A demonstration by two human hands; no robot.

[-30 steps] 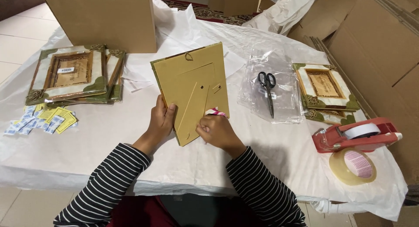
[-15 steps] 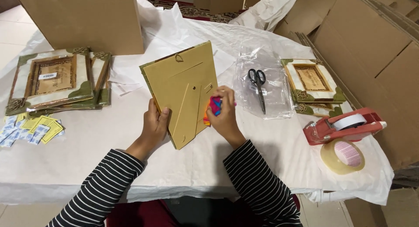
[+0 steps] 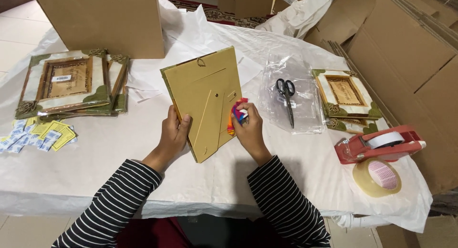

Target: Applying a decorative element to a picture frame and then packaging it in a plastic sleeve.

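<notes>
- The left hand (image 3: 174, 133) is closed around the left edge of a picture frame (image 3: 205, 102), which is held upright with its cardboard back facing the person.
- The right hand (image 3: 249, 128), at the frame's right edge, pinches a small colourful cloth (image 3: 236, 114) against it.
- The frame's long side runs up and slightly away; both hands sit equally close.
- Right of the frame lie scissors (image 3: 286, 93) on a plastic bag (image 3: 291, 85).
- Left of the frame sits a stack of frames (image 3: 71, 83).
</notes>
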